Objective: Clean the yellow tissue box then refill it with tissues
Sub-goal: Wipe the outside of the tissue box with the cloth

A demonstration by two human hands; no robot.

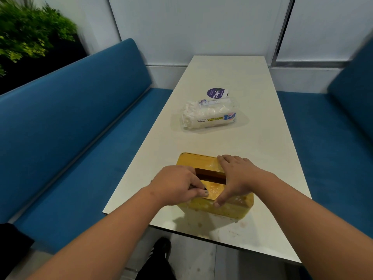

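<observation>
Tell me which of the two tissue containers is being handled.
The yellow tissue box nearest the person: the left hand and right hand are both on top of it. The clear plastic tissue pack lies untouched farther away.

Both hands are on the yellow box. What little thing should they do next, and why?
Probably lift the tan lid off the yellow tissue box. The left hand curls at its dark slot, the right hand lies across it, no tissue shows there, and the clear pack of white paper towels waits farther along.

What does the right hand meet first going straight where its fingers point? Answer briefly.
The right hand lies on the yellow tissue box; beyond, bare table, then probably the paper towel pack.
</observation>
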